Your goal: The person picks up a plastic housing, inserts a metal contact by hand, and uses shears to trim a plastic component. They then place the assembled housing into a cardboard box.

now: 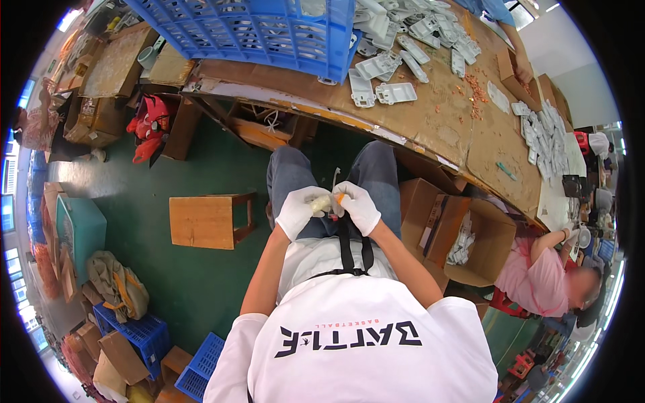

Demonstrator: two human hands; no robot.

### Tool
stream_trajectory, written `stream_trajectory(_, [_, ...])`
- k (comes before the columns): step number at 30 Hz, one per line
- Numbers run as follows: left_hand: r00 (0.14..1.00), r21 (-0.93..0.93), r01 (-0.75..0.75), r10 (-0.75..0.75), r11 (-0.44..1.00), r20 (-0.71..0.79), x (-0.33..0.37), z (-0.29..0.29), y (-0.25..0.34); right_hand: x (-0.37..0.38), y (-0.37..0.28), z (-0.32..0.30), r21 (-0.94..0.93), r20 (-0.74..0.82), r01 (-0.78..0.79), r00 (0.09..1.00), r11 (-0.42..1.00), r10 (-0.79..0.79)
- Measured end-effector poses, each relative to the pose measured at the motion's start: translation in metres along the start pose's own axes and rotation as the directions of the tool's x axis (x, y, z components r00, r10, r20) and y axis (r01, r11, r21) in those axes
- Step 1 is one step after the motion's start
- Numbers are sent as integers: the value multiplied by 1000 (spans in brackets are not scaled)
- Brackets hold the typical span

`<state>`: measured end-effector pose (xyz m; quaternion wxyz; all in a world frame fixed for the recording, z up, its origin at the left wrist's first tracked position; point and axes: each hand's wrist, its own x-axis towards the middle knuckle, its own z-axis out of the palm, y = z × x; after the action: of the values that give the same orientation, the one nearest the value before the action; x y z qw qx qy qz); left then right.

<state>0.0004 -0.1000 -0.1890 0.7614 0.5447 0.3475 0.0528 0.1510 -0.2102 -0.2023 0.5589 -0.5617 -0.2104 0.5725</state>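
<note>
Cardboard-topped worktable (430, 115) ahead of hands, with pale casings (396, 93). Left hand (297, 211), gloved: grips small pale-yellow piece (320, 203). Right hand (359, 207), gloved: pinches small orange piece (340, 198), just beside left hand's, above lap (375, 168).

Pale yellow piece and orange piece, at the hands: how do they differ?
Colour: the pale yellow piece is muted, the orange piece vivid. Visible size: the pale yellow piece shows more than the orange piece. Place: the pale yellow piece is at the left hand, the orange piece at the right hand. Both are partly covered.
</note>
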Motion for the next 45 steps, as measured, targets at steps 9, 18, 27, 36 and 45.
stream_trajectory(9, [1000,-149,22,-22,989,3,10,-10,-2,17,-8,10,-64,35,-53,998,997,56])
stream_trajectory(18, [996,-414,6,-44,910,-83,17,-33,29,45,-58,23,193,174,-179,974,965,146])
stream_trajectory(27, [950,-445,-202,65,873,-305,-79,-47,137,12,-175,113,-78,234,-79,968,994,95])
stream_trajectory(36, [754,-410,-409,49,815,-654,-233,-55,209,-30,-264,243,-445,536,-251,694,859,480])
stream_trajectory(45, [429,-282,-592,-1,755,-903,-300,-56,209,-25,-269,329,-621,677,-216,336,753,655])
